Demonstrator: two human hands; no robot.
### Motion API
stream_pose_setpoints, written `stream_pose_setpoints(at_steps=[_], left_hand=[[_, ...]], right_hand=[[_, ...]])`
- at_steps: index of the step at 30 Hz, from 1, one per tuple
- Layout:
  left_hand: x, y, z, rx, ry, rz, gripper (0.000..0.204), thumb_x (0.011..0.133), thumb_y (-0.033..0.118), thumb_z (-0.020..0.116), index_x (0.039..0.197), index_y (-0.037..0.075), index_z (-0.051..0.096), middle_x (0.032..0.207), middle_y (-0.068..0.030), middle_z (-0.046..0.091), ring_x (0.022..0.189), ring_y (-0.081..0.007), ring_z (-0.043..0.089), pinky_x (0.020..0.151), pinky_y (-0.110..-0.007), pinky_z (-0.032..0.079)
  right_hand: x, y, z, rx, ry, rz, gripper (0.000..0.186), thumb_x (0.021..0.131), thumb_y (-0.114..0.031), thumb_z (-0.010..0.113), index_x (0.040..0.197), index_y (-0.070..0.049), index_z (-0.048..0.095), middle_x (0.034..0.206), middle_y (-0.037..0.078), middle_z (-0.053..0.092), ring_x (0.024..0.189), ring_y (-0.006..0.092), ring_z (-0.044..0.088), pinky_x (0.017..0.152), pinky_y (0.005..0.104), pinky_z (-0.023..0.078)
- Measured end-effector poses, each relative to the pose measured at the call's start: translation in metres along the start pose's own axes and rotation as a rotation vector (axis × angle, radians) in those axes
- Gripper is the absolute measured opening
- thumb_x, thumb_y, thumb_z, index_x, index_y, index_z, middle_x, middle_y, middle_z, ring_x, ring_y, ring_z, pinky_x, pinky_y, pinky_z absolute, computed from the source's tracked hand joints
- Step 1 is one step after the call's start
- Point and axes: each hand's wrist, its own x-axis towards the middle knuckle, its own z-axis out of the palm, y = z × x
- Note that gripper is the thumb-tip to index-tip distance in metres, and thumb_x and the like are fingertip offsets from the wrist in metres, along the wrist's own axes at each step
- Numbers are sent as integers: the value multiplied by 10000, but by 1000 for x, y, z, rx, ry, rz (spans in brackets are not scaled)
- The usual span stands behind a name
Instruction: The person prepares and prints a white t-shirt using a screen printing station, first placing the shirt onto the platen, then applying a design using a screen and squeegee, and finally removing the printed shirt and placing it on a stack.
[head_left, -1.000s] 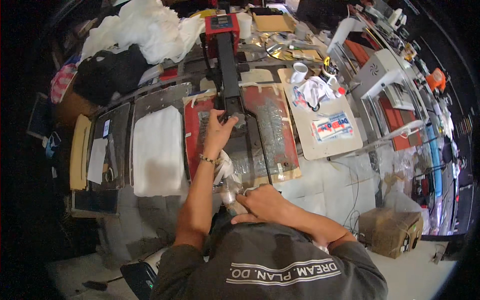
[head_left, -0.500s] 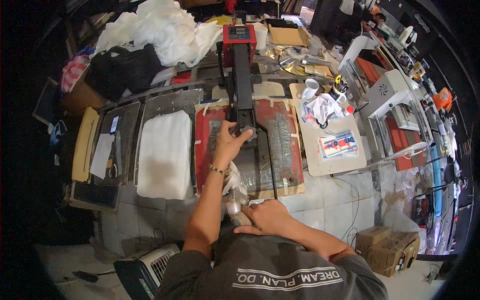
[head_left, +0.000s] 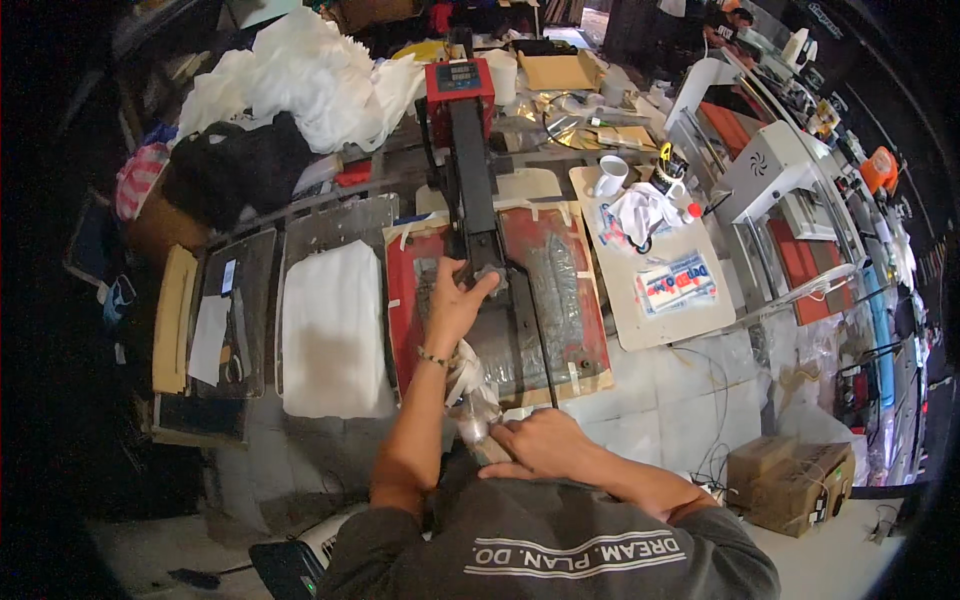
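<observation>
A heat press with a dark arm (head_left: 472, 170) and a red control box (head_left: 460, 90) stands in front of me. My left hand (head_left: 459, 300) is closed on the round adjusting knob (head_left: 488, 281) at the near end of the arm, with thumb and fingers around it. Below my left wrist, a press handle (head_left: 478, 425) wrapped in pale cloth and clear plastic points toward me. My right hand (head_left: 545, 445) is closed at its near end; the palm side is hidden. A thin black bar (head_left: 540, 340) runs from the arm down toward my right hand. Under the arm lies the red-edged press plate (head_left: 413, 268).
Left of the press lies a stack of white sheets (head_left: 332, 325). To the right, a beige board (head_left: 650, 327) carries a white mug (head_left: 611, 175), a white cloth (head_left: 645, 213) and a printed packet (head_left: 676, 286). Cardboard boxes (head_left: 800, 485) sit lower right. Another person (head_left: 725, 35) is far right.
The whole view has shifted slightly. Both hands keep their places on the knob and the wrapped handle.
</observation>
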Motion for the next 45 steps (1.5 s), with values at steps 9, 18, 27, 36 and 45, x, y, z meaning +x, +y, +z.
stream_pose_setpoints(at_steps=[9, 18, 27, 36, 45], left_hand=[[0, -5, 2, 32, 42, 95, 589, 845, 361, 823, 1174, -21, 518, 961, -158, 708, 795, -183, 659, 753, -335, 540], [2, -5, -1, 62, 41, 50, 685, 815, 415, 840, 1229, -22, 514, 1063, -158, 697, 900, -214, 674, 808, -336, 546], [3, -11, 2, 12, 29, 58, 623, 836, 314, 848, 1212, -31, 492, 1110, -173, 683, 954, -183, 673, 815, -315, 548], [-1, 2, -2, -52, -16, 7, 557, 855, 264, 836, 1193, -12, 489, 1043, -136, 701, 907, -142, 665, 754, -290, 549], [-1, 0, -1, -53, -17, 6, 541, 857, 239, 834, 1186, -16, 488, 1035, -133, 705, 907, -139, 674, 725, -286, 553]], right_hand=[[0, 1, 0, -9, -20, -14, 670, 906, -701, 552, 816, -42, 634, 614, 113, 627, 516, 325, 651, 483, 425, 511], [6, 2, -7, 63, -156, 32, 697, 911, -713, 517, 878, -31, 662, 609, 158, 651, 579, 361, 685, 544, 461, 552], [6, 6, 0, 97, -104, 4, 642, 916, -677, 549, 812, -49, 629, 633, 134, 636, 572, 359, 663, 520, 450, 516], [9, 12, 2, 149, -68, -27, 634, 920, -664, 563, 830, -39, 629, 595, 128, 619, 554, 354, 658, 499, 451, 509], [8, 17, 10, 167, -174, -40, 588, 933, -623, 574, 889, -40, 632, 675, 139, 660, 593, 360, 677, 519, 469, 534]])
